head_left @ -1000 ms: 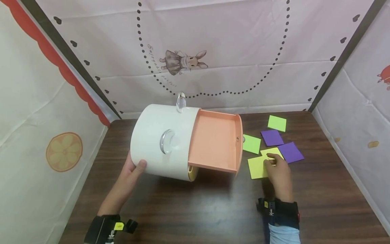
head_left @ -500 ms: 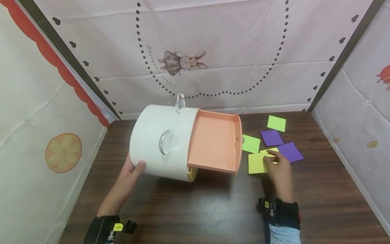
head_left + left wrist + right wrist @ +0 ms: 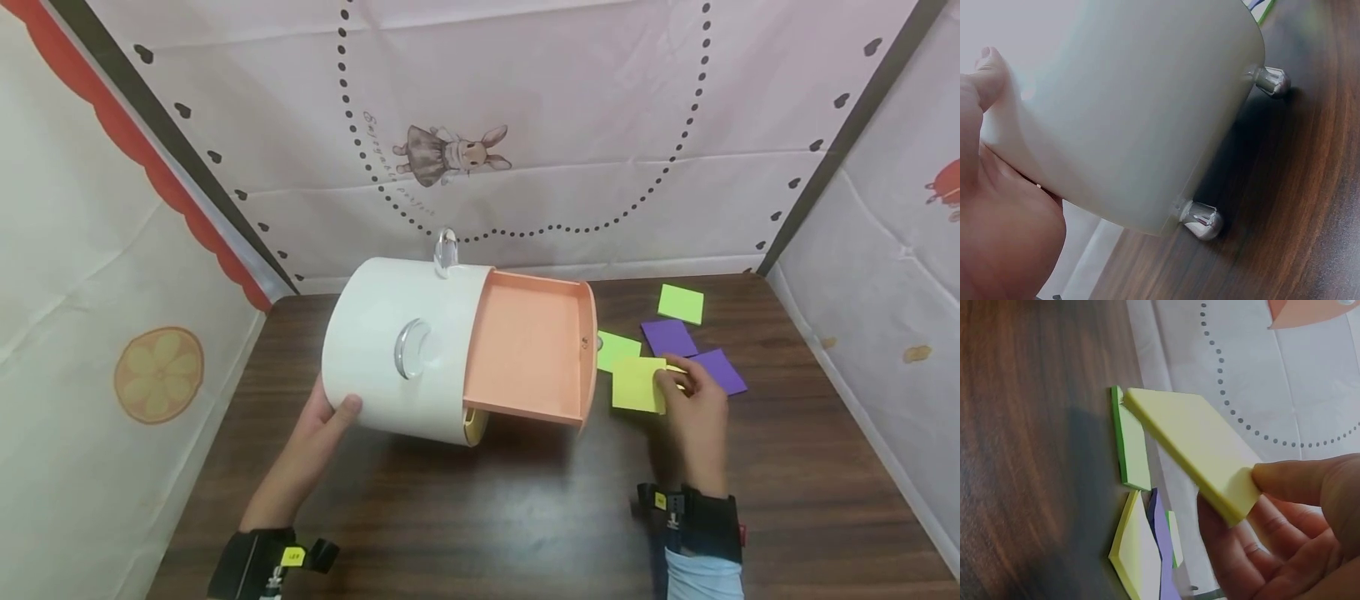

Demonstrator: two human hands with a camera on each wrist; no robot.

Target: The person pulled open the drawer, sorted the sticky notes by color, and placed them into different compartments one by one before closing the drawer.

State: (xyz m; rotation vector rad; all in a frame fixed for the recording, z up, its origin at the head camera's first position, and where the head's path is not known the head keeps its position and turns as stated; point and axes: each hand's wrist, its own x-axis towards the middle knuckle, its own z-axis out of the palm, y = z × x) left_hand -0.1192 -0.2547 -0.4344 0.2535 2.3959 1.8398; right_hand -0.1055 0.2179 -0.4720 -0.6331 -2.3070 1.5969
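My left hand (image 3: 318, 433) grips the closed end of a white rounded drawer box (image 3: 375, 333), thumb on the side facing up. The box tilts over the table on shiny rounded feet (image 3: 1202, 220). Its peach drawer (image 3: 525, 346) is pulled out to the right, with a bare flat surface showing. Below it, a yellow drawer (image 3: 473, 427) sits pushed in. My right hand (image 3: 697, 425) pinches a yellow sticky note pad (image 3: 636, 385) by its right edge, thumb on top. That pad is raised off the table, just right of the peach drawer's front. Another yellow pad (image 3: 1138, 550) lies beneath.
Two green pads (image 3: 680, 304) and two purple pads (image 3: 669, 337) lie on the dark wooden table (image 3: 495, 517) at the right. Clear arched pieces (image 3: 407, 348) stick out from the box. Printed cloth walls (image 3: 570, 200) stand at the back and sides.
My right hand has lifted the yellow sticky note pad from the table, tilting it and shifting it slightly away from me. The left hand and the drawer box have stayed still.
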